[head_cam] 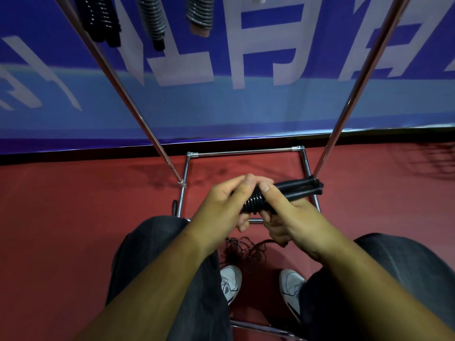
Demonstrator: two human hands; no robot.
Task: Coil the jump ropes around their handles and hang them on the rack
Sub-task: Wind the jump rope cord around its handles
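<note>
Left hand (219, 205) grips the black cord coils (254, 203) wound on paired black ribbed jump-rope handles (301, 187), which right hand (295, 217) pinches just beside, apparently keeping turns tight; uncoiled cord (246, 252) lies below the grip.

Both forearms reach forward, meeting at centre; left hand (219, 205) and right hand (293, 217) curl fingers round the handles (299, 182), thumbs on top.

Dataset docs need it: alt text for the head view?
Left hand and right hand grip a black jump rope, its cord partly coiled around the paired handles; loose cord lies on the red floor near white shoes. Three coiled ropes hang at the top, between the metal rack's poles.
</note>
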